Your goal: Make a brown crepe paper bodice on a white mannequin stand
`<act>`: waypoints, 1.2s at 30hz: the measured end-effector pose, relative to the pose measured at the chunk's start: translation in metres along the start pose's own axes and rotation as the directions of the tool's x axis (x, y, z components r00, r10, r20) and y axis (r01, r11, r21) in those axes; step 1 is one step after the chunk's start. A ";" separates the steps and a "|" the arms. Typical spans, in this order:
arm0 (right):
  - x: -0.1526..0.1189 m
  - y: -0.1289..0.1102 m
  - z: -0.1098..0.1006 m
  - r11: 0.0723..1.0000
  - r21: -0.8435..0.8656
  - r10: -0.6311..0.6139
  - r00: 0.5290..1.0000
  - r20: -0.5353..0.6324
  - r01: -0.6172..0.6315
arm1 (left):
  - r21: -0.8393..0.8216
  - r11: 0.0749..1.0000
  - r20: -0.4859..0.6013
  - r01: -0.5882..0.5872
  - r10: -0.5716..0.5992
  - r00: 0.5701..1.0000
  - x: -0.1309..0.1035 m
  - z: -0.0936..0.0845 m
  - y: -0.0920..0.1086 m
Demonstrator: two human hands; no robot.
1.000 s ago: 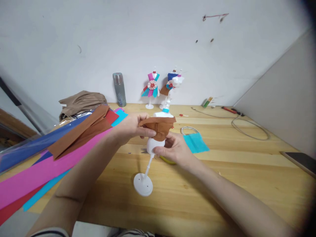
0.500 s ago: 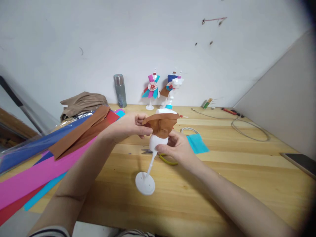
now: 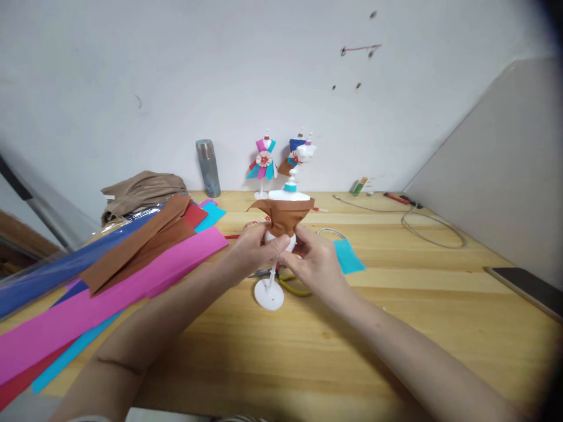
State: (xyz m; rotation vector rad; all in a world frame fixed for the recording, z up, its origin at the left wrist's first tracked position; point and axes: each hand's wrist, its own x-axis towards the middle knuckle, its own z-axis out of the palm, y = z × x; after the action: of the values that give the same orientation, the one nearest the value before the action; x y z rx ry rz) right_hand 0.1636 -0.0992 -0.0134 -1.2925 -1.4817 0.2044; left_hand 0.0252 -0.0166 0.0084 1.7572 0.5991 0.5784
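Note:
A small white dress-form mannequin (image 3: 288, 194) on a round-based stand (image 3: 269, 295) is held between my hands, tilted slightly. Brown fabric (image 3: 288, 215) wraps its chest, with one loose corner sticking out to the left. My left hand (image 3: 255, 246) is closed around the mannequin's lower left side, thumb across the front. On the other side my right hand (image 3: 314, 258) is closed on its lower right, thumb near the left one. Around the neck is a turquoise band (image 3: 290, 187). Scissors with yellow handles (image 3: 294, 287) lie behind the stand, partly hidden.
Fabric strips, including a pink one (image 3: 176, 261), spread across the left. Dressed mannequins (image 3: 263, 161) and a thermos (image 3: 208, 168) stand by the wall. A turquoise fabric piece (image 3: 349, 256), a cable (image 3: 433, 220) and a phone (image 3: 528, 287) lie to the right.
My left hand has moved from the fabric's upper left edge down to the mannequin's lower body, beside my right hand. The mannequin is more upright, and the fabric sits closer around it.

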 end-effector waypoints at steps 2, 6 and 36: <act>0.003 -0.006 -0.005 0.996 -0.061 -0.070 0.997 0.015 0.071 | -0.135 0.991 0.076 0.011 -0.001 0.997 0.002 -0.002 -0.004; 0.010 -0.016 -0.021 0.998 -0.032 -0.054 0.989 0.138 0.059 | -0.360 0.928 0.221 0.094 -0.013 0.975 0.002 -0.009 -0.003; 0.023 -0.012 -0.032 0.733 0.594 0.311 0.940 0.140 -0.331 | -0.506 0.824 0.617 0.255 0.139 0.775 0.013 -0.015 -0.027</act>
State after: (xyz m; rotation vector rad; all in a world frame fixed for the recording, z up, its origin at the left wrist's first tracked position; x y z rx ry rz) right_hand 0.1860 -0.1019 0.0209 -0.9889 -1.0607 0.8707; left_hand 0.0223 0.0087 -0.0126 1.2274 -0.0180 0.0582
